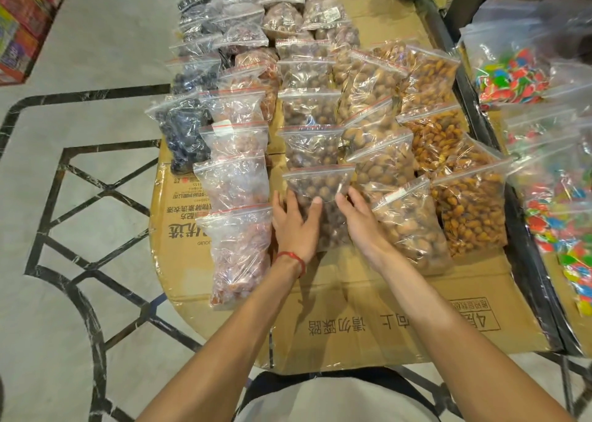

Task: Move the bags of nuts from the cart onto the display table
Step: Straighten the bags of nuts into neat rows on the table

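while clear zip bag of round brown nuts lies at near end of middle row on cardboard-covered display table, left hand, right hand press its sides, fingers straight, not curled; best: square it with row, spare neighbouring bags.

The clear zip bag of round brown nuts, red-striped at its seal, lies flat nearest me, ending the middle row on the cardboard-covered counter, its top overlapping the next bag; my left hand and right hand touch its sides.
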`<state>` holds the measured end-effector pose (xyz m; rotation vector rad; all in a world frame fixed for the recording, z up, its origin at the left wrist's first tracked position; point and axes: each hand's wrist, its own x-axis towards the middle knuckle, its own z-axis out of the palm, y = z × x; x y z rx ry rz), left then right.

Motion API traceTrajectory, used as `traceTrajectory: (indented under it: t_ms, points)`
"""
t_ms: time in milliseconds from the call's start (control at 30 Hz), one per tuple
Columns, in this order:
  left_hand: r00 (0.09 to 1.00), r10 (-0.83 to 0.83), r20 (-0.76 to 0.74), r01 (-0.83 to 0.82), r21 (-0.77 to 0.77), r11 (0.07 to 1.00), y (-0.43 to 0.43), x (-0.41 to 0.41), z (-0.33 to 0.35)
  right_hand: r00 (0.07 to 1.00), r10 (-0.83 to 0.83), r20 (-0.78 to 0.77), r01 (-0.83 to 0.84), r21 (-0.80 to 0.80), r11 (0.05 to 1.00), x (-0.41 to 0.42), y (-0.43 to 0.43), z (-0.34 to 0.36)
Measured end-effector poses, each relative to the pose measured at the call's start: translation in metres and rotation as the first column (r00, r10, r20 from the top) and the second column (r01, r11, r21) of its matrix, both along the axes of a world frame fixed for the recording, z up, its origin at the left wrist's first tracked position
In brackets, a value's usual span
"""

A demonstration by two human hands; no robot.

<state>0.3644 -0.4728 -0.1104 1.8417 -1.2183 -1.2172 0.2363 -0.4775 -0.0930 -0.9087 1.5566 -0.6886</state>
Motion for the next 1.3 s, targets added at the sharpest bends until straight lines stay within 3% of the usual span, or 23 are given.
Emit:
traceTrajectory:
  t_ms: [167, 300, 400, 600, 800, 1000, 1100, 1200, 1300]
  points:
    - [0.998, -0.067, 0.014, 0.068, -0.103, 0.992, -0.012, 0.001, -0.009, 0.984, -0.126, 0.129, 0.119, 0.055, 0.991, 0.011, -0.014, -0.008]
    - [1.000, -0.022, 0.019, 0.023, -0.074, 0.997, -0.024, 0.006, -0.023, 0.956, -0.176, 0.234, 0.160, 0.085, 0.983, 0.007, -0.028, -0.068]
    - [1.000, 0.010, 0.019, -0.008, -0.071, 0.997, -0.025, 0.005, -0.026, 0.970, -0.125, 0.211, 0.113, 0.065, 0.991, 0.016, -0.023, -0.035]
    - [0.995, -0.099, 0.020, 0.100, -0.035, 0.994, -0.024, 0.000, -0.023, 0.911, -0.345, 0.226, 0.342, 0.052, 0.938, 0.022, -0.029, -0.039]
    - [0.994, -0.032, -0.109, 0.025, -0.064, 0.998, -0.024, 0.009, -0.022, 0.945, -0.261, 0.199, 0.263, 0.019, 0.965, 0.033, -0.026, -0.042]
    - [0.994, -0.012, -0.110, 0.007, -0.053, 0.999, -0.024, 0.009, -0.018, 0.971, -0.232, 0.058, 0.231, 0.028, 0.973, 0.033, -0.024, -0.034]
    - [0.996, -0.037, -0.078, 0.028, -0.112, 0.993, -0.020, 0.009, -0.004, 0.969, -0.213, -0.125, 0.197, -0.130, 0.972, 0.023, -0.017, -0.014]
    - [0.990, -0.099, 0.098, 0.122, -0.265, 0.956, -0.014, 0.010, 0.011, 0.900, -0.245, -0.360, 0.136, -0.303, 0.943, 0.012, 0.001, 0.000]
    - [0.939, -0.163, 0.304, 0.280, -0.396, 0.874, -0.010, 0.011, 0.021, 0.820, -0.180, -0.543, -0.072, -0.410, 0.909, -0.003, 0.020, 0.018]
